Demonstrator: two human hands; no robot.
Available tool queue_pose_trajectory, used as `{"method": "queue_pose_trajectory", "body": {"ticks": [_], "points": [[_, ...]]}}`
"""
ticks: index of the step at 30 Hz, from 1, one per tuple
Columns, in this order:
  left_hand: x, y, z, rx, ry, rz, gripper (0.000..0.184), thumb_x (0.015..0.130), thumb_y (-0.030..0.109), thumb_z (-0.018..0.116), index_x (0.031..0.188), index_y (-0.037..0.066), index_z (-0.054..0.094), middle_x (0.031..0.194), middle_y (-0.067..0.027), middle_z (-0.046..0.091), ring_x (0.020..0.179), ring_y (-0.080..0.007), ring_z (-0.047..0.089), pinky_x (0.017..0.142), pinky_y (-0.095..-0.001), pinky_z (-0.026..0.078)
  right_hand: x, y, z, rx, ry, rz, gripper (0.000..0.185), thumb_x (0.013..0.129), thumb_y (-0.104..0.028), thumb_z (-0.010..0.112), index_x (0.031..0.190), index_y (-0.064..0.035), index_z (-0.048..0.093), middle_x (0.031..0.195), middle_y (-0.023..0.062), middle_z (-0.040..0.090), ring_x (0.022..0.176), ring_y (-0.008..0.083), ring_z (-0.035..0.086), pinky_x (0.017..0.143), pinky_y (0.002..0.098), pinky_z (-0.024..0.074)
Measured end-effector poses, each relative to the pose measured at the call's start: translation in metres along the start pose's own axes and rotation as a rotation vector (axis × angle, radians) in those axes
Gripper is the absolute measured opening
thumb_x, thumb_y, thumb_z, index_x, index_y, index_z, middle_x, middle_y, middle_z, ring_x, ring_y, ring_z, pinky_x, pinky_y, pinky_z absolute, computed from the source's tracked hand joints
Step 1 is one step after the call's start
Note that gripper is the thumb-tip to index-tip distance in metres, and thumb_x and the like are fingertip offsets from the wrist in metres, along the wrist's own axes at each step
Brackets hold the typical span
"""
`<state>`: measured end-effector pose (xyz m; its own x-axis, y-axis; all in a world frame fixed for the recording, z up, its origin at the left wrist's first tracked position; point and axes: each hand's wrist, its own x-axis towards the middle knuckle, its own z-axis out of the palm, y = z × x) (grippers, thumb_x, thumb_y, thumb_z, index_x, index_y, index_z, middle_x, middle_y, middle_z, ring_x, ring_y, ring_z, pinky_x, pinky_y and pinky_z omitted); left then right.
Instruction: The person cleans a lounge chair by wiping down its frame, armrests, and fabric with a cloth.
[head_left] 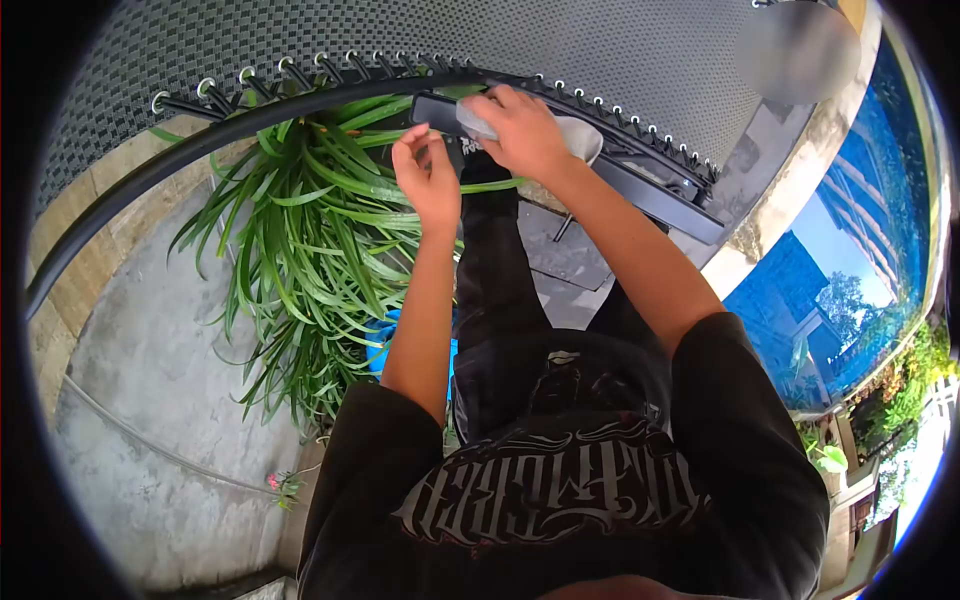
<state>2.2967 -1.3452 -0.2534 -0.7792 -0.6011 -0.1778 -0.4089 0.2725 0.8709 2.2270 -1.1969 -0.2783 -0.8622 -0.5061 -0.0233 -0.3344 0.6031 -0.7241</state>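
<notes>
My right hand [525, 135] is closed on a pale grey-white cloth [478, 117], which lies against a dark flat bar [660, 198] below the mesh. Beside it, my left hand [428, 178] is raised with bent fingers apart, and nothing shows in it. In front of both hands is grey woven mesh [420, 30], laced with elastic cords to a curved black tube frame [160, 165]. Another whitish shape [582, 138] shows behind my right wrist; whether it belongs to the cloth I cannot tell.
A long-leaved green plant [300, 230] fills the space left of my legs, partly over a blue object [378, 340]. A grey concrete floor [150, 380] lies farther left. To the right, a curved wall edge [800, 170] borders a glossy blue surface [810, 300].
</notes>
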Motion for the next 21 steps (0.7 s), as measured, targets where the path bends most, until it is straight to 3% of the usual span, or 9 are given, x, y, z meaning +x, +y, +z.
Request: {"method": "queue_pose_trajectory", "body": {"ticks": [3,5,7,10,14,18,21], "points": [[0.024,-0.003,0.049,0.091,0.141,0.08,0.025,0.095,0.014,0.066,0.117,0.004,0.059,0.117,-0.0135,0.055,0.112,-0.0276,0.053,0.089,-0.0404,0.045,-0.044,0.029,-0.049,0.059,-0.109,0.076,0.061,0.082,-0.021,0.077,0.139,-0.0173,0.056,0.115,0.0112,0.064,0.109,0.035,0.064,0.089,0.0458,0.0515],[0.03,-0.008,0.069,0.22,0.142,0.177,0.024,0.095,0.013,0.063,0.116,0.002,0.058,0.121,-0.0162,0.054,0.114,-0.0351,0.05,0.097,-0.0453,0.04,-0.069,0.058,-0.076,0.299,-0.131,0.251,0.06,0.085,-0.019,0.074,0.141,-0.0138,0.054,0.122,0.0157,0.065,0.114,0.0384,0.063,0.093,0.0477,0.0512],[0.03,-0.014,0.085,0.364,0.242,0.24,0.025,0.097,0.017,0.061,0.117,0.003,0.058,0.122,-0.0158,0.051,0.114,-0.0348,0.048,0.101,-0.0443,0.035,-0.077,0.089,-0.106,0.468,-0.281,0.565,0.057,0.088,-0.019,0.071,0.141,-0.0136,0.05,0.129,0.0213,0.063,0.12,0.0426,0.06,0.097,0.0475,0.0506],[0.023,-0.017,0.101,0.456,0.32,0.236,0.026,0.099,0.023,0.054,0.114,0.003,0.058,0.132,-0.0198,0.05,0.123,-0.0378,0.045,0.104,-0.049,0.03,-0.082,0.126,-0.12,0.071,-0.198,0.624,0.061,0.085,-0.021,0.072,0.141,-0.0184,0.048,0.121,0.0179,0.061,0.11,0.0425,0.061,0.091,0.0486,0.0532],[0.022,-0.019,0.104,0.502,0.329,0.237,0.028,0.1,0.025,0.052,0.114,0.002,0.058,0.139,-0.0213,0.048,0.128,-0.038,0.043,0.105,-0.0498,0.028,-0.04,0.127,-0.101,-0.194,-0.381,0.336,0.068,0.08,-0.016,0.073,0.141,-0.0276,0.047,0.126,0.0129,0.05,0.115,0.0394,0.058,0.091,0.051,0.0544],[0.022,-0.02,0.103,0.497,0.32,0.24,0.028,0.099,0.024,0.053,0.115,0.002,0.058,0.14,-0.0206,0.047,0.129,-0.0379,0.042,0.106,-0.05,0.027,0.013,0.132,-0.027,-0.127,-0.354,-0.056,0.067,0.076,-0.01,0.076,0.137,-0.0276,0.054,0.124,0.0085,0.052,0.118,0.032,0.056,0.093,0.0467,0.0528],[0.021,-0.02,0.102,0.524,0.307,0.227,0.029,0.098,0.024,0.054,0.117,0.002,0.058,0.14,-0.0198,0.047,0.129,-0.0378,0.041,0.106,-0.0502,0.027,0.042,0.126,0.02,-0.188,-0.401,-0.164,0.062,0.076,-0.009,0.075,0.134,-0.0272,0.059,0.123,0.0073,0.053,0.118,0.0288,0.055,0.092,0.0459,0.052]]}}
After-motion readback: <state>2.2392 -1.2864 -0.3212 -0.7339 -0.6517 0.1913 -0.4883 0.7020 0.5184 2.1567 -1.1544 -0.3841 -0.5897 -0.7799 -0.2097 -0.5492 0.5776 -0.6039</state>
